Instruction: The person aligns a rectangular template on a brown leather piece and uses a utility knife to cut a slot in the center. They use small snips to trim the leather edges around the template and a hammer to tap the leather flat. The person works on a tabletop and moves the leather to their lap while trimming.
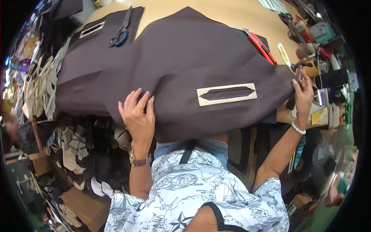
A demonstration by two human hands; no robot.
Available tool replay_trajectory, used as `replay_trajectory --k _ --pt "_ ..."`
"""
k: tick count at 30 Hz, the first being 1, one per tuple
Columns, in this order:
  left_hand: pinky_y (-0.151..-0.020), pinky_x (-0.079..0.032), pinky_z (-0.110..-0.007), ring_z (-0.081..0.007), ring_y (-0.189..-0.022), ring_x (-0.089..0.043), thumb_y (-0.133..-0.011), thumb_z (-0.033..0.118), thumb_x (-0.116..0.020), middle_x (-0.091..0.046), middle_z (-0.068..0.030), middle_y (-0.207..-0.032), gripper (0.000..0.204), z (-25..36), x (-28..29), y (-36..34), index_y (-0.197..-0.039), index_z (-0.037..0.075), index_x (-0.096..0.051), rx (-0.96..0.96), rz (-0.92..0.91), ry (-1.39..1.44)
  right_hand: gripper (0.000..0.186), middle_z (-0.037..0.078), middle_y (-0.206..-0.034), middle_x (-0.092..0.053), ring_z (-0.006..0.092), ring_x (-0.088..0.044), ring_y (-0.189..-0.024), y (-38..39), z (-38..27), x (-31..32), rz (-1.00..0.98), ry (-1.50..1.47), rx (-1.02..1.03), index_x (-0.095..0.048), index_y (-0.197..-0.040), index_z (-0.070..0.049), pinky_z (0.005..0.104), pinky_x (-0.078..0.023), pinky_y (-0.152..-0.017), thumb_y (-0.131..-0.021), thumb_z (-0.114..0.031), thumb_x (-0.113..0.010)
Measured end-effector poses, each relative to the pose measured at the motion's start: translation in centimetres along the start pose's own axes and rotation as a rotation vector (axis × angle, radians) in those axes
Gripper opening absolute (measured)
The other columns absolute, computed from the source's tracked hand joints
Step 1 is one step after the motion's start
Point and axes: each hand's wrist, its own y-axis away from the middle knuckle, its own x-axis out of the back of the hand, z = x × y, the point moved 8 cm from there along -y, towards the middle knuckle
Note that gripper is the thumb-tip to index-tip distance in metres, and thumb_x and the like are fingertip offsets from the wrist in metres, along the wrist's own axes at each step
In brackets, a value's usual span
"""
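A large piece of dark brown fabric lies spread across a tan table, its near edge hanging over the table's front toward the person. A pale rectangular patch with a dark slit sits on the fabric near that front edge, between the two hands. A second, similar patch lies on the fabric's far left part.

The left hand rests flat on the fabric's near left edge, fingers spread and pressing down, not gripping. A watch circles that wrist. The right hand is at the fabric's right corner with its fingers curled around the edge, grasping the cloth. A white bead bracelet is on that wrist.

Scissors with blue handles lie on the fabric at the far left, just beside the second patch. A red-handled tool lies at the fabric's far right edge. Beyond it, the table's right side is crowded with small tools and containers. To the left of the table hang pale straps, and cloth scraps lie heaped below.
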Motion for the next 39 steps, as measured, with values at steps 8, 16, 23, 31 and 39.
replay_trajectory --k 8,16,23,31,39 --pt "-0.077 -0.045 -0.024 -0.0078 -0.085 -0.056 -0.09 0.011 -0.06 -0.065 -0.002 -0.093 0.017 -14.5 10.9 -0.6 -0.101 -0.001 -0.066 0.385 0.499 0.579 0.024 0.007 -0.098 -0.059 0.0123 -0.056 -0.089 4.2 -13.3 -4.3 -0.023 -0.561 0.533 -0.052 -0.11 0.0 0.0226 -0.044 -0.081 -0.087 -0.001 -0.058" --pt "-0.073 -0.044 -0.026 -0.0109 -0.09 -0.054 -0.091 0.022 -0.059 -0.059 -0.0044 -0.109 0.035 -37.7 17.8 24.0 -0.119 0.001 -0.056 0.968 0.531 0.558 0.03 0.014 -0.084 -0.061 0.0252 -0.061 -0.07 24.1 -20.4 -27.0 -1.307 -0.615 0.671 -0.066 -0.099 0.002 0.0327 -0.047 -0.061 -0.072 0.012 -0.057" --pt "-0.071 -0.049 -0.03 -0.0184 -0.078 -0.064 -0.085 0.021 -0.063 -0.069 -0.0108 -0.088 0.031 -44.4 22.3 45.6 -0.102 -0.005 -0.066 1.211 0.416 -0.079 0.031 0.015 -0.096 -0.062 0.0254 -0.061 -0.09 41.4 -15.2 -32.8 -2.076 -0.608 0.524 -0.061 -0.111 0.004 0.0327 -0.047 -0.078 -0.084 -0.012 -0.058" --pt "-0.056 -0.04 -0.029 -0.0117 -0.061 -0.05 -0.089 0.02 -0.056 -0.052 -0.0044 -0.062 0.026 -48.1 28.1 33.4 -0.077 -0.002 -0.062 1.119 0.539 -0.036 0.039 0.015 -0.108 -0.059 0.0236 -0.06 -0.089 44.3 -22.3 -31.6 -2.39 -0.754 0.309 -0.056 -0.116 0.007 0.032 -0.047 -0.079 -0.084 -0.014 -0.061" --pt "-0.075 -0.047 -0.027 -0.014 -0.085 -0.059 -0.091 0.03 -0.054 -0.064 -0.0054 -0.095 0.042 -51.6 29.1 3.3 -0.113 -0.005 -0.059 0.349 0.585 0.607 0.029 0.014 -0.092 -0.058 0.017 -0.06 -0.075 27.1 -31.0 -34.8 -1.217 -0.816 0.596 -0.061 -0.106 0.004 0.0277 -0.05 -0.066 -0.079 -0.006 -0.067"
